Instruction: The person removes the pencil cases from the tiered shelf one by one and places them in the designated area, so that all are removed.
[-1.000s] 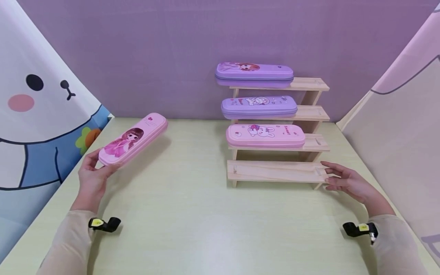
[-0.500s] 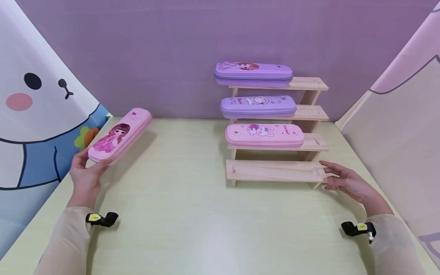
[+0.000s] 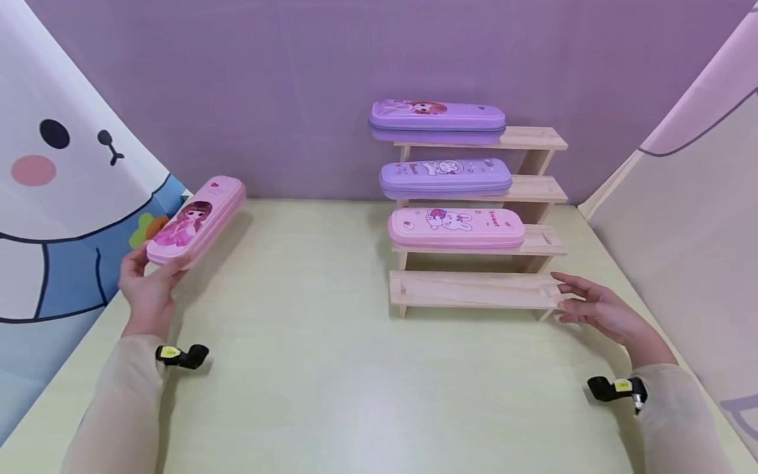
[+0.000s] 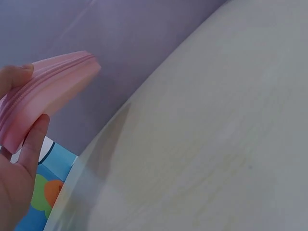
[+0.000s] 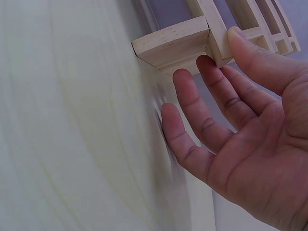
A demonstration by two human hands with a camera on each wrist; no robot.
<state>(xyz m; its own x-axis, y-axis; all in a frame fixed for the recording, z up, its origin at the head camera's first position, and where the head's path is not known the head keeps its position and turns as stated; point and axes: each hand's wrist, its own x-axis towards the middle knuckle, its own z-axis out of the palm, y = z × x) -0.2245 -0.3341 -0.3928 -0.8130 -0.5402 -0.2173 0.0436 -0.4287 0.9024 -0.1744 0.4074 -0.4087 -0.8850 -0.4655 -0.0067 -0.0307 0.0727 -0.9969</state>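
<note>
My left hand (image 3: 148,286) grips the near end of a pink pencil case (image 3: 198,220) with a girl in a pink dress on its lid. The case slants above the table, its far end pointing up and to the right; a zip edge shows in the left wrist view. At the right, my right hand (image 3: 601,313) pinches the end of the lowest step of a wooden tiered stand (image 3: 474,290). In the right wrist view the thumb is on the step's top edge and the fingers (image 5: 190,94) are curved below and beside it.
A purple case with a girl (image 3: 438,122), a purple case with a rabbit (image 3: 445,178) and a pink rabbit case (image 3: 456,228) lie on the stand's upper steps. The pale table (image 3: 331,382) meets a purple backdrop (image 3: 237,85) and printed cloths at both sides.
My left hand has carried the pink case to the left and slightly toward the back, and the case has turned to point more away from me. The right hand stays at the stand.
</note>
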